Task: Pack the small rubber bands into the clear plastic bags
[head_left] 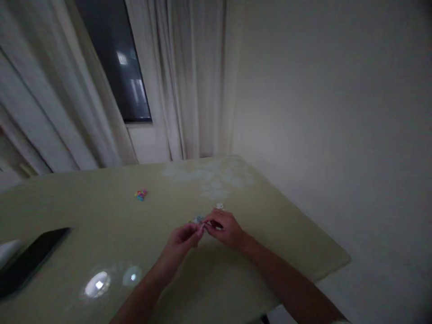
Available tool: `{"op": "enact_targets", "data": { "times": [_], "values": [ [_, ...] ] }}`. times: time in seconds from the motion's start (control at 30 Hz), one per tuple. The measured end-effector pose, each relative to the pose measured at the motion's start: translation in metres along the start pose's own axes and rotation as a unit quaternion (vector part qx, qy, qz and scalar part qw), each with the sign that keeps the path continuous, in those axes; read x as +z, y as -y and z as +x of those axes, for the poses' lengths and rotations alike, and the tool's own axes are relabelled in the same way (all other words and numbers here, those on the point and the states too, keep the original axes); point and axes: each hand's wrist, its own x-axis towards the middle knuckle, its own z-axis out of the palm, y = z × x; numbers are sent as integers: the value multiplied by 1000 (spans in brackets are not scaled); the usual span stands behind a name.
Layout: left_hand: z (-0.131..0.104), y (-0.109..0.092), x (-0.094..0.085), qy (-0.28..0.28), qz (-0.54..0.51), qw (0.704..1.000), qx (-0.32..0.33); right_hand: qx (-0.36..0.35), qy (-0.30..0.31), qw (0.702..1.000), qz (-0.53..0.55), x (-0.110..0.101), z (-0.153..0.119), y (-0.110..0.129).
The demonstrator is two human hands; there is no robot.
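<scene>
The two hands are brought together above the near middle of the bench (256, 279), with the fingertips of both met at one spot. The thumb and fingers of the left hand (182, 240) are drawn narrow, and the right hand (227, 228) is bent in from the right with its thumb and forefinger curved toward the same spot. Whether a small piece is pinched between them cannot be told, as the tips are blurred and partly hidden by one another. Just beyond the fingertips, a small pale bluish cluster (198, 219) is seen lying directly on the bench, its near side partly covered by the hands; its separate parts cannot be made out. A small white piece (220, 205) is placed just past the right hand, on its far side. Farther left, well apart from both hands, a little heap of bright pieces (141, 194) is laid loose on the bench top, with pink, yellow and blue shown in it. At the near left, a dark flat slab (33, 261) is laid at a slant, and a white object (8, 252) beside it is cut off by the left edge of the view. Two bright reflections are cast on the glossy bench top, left of the left forearm.
</scene>
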Motion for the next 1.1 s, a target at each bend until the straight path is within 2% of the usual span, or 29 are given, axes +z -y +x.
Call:
{"op": "enact_targets", "data": {
  "times": [0.2, 0.47, 0.7, 1.1],
  "values": [
    [4, 8, -4, -35, 2, 999, 0, 6, 11, 999, -38, 0, -1, -1],
    [4, 5, -3, -54, -8, 998, -1, 14, 17, 999, -40, 0, -2, 3],
    [7, 9, -6, -70, 2, 998, 2, 29, -15, 999, -33, 3, -3, 3],
    [6, 1, -2, -93, 38, 994, 33, 21, -18, 999, -28, 4, -3, 6]
  ]
}}
